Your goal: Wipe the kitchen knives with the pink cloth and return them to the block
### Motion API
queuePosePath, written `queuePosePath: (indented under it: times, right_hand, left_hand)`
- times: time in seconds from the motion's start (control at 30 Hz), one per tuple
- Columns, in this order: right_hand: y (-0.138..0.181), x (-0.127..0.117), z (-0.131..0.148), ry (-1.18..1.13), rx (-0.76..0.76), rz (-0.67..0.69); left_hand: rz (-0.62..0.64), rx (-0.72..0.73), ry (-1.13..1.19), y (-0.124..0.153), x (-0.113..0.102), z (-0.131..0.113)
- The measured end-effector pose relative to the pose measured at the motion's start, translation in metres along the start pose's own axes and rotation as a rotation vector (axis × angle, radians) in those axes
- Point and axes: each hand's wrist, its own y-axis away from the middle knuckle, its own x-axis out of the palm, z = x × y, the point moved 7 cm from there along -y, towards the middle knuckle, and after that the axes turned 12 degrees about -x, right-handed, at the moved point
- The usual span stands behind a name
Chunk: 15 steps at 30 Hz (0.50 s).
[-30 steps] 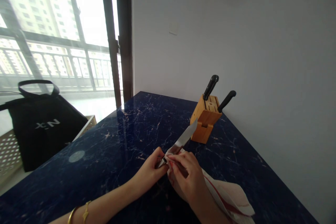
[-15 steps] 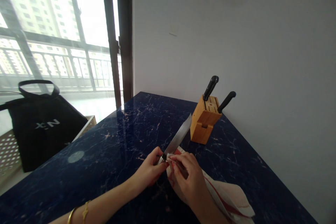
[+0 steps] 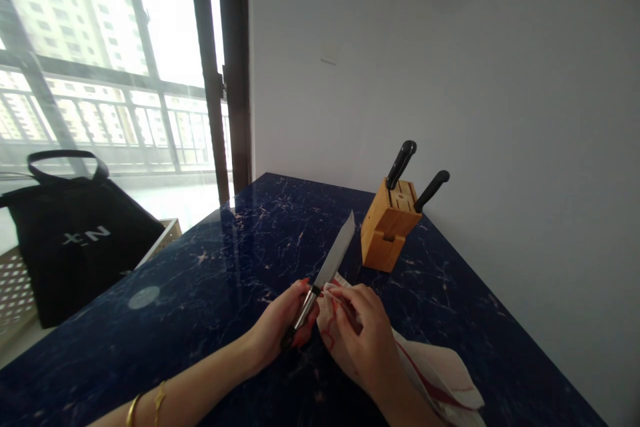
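One knife (image 3: 326, 272), grasped in my left hand (image 3: 283, 320); one red-striped cloth (image 3: 440, 367), pinched in my right hand (image 3: 369, 330); one wooden block (image 3: 387, 230) near the blade (image 3: 339, 245), two black handles (image 3: 401, 165) protruding.

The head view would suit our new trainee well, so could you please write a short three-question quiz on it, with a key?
1. Which hand holds the knife?
2. True or false: two black handles stick out of the top of the block.
3. Fill in the missing word: The right hand pinches a white-and-red ____.

Key:
1. The left hand.
2. True.
3. Cloth.
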Motion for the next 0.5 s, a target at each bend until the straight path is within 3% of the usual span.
queuePosePath:
  times: [0.23,0.5]
  right_hand:
    - [0.004,0.008,-0.005,-0.054,0.049,0.004]
    - [0.008,0.015,-0.008,-0.108,0.126,0.002]
  left_hand:
    - [-0.083,0.015,0.18,0.002,-0.007,-0.003]
    - [-0.072,0.107,0.185,0.003,-0.005,-0.009]
